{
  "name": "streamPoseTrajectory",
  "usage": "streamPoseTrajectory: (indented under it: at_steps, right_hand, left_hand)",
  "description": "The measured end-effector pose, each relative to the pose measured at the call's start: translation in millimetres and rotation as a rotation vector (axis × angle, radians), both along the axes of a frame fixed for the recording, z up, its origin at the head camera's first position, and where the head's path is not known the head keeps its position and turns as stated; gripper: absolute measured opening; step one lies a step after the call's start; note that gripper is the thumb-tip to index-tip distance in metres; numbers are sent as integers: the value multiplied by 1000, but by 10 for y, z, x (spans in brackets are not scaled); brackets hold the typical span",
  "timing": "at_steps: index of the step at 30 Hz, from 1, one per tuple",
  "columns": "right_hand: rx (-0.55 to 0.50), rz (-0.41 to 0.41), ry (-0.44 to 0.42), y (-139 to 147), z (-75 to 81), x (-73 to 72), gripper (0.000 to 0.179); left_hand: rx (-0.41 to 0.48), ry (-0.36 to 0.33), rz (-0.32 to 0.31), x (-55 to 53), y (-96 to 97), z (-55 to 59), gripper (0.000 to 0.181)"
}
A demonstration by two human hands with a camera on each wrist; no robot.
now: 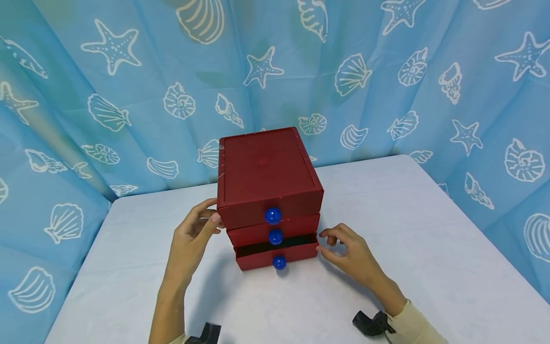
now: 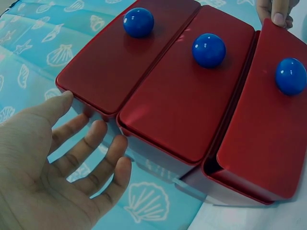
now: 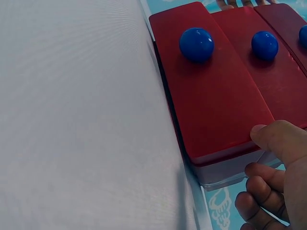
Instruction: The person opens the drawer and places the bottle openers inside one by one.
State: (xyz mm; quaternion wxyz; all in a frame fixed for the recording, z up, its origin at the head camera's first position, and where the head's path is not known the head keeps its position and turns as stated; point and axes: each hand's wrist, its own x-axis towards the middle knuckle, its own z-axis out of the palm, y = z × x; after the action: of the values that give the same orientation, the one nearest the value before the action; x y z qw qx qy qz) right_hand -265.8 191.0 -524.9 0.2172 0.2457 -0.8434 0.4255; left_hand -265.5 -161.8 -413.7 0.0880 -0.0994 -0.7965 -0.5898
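Observation:
A dark red three-drawer box point(image 1: 264, 167) has a round blue knob point(image 1: 272, 216) on each drawer front. The bottom drawer point(image 1: 258, 260) sticks out a little, with a dark gap showing behind its front. On the box's left side, my left hand point(image 1: 195, 234) has its thumb at the top drawer's point(image 2: 115, 62) edge and its fingers spread loosely along the side. At the opposite side, my right hand point(image 1: 350, 253) rests its thumb point(image 3: 276, 136) on the bottom drawer front's end. The other right fingers point(image 3: 261, 191) bend loosely beside the box.
The box stands on a table with a white cloth point(image 1: 386, 210). Behind and at both sides hangs a blue curtain point(image 1: 275, 105) with white shells and starfish. A black wrist device point(image 1: 371, 324) sits by the right sleeve point(image 1: 414, 325).

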Motion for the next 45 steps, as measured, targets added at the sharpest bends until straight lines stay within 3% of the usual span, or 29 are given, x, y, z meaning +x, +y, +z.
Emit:
streamPoseTrajectory:
  at_steps: [45]
  right_hand:
    - [40, -54, -68, 14, 4, -102, 24]
  left_hand:
    - [35, 17, -18, 14, 46, 12, 39]
